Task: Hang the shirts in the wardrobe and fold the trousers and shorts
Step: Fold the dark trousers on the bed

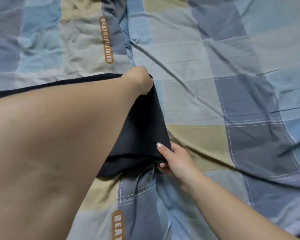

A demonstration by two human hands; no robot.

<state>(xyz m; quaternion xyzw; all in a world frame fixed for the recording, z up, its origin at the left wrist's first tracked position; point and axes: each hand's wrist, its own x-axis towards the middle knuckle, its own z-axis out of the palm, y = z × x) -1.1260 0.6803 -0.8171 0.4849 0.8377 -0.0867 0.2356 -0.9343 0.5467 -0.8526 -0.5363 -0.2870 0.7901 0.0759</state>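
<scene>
A dark garment [142,122], soft, light and limp by the look of it, is spread on the checked bed cover [215,75] and pinched at its far corner by the left hand [139,80] and its near corner by the right hand [173,158], corners being the likeliest holds.

Garment [142,129] on bedspread [215,66], betw. both hands.

A bed cover [206,70] in checks of blue, grey, pale green and tan fills the view, creased in long folds. Two orange labels with white lettering lie on it, one [106,39] at the top and one [118,225] at the bottom edge.
</scene>
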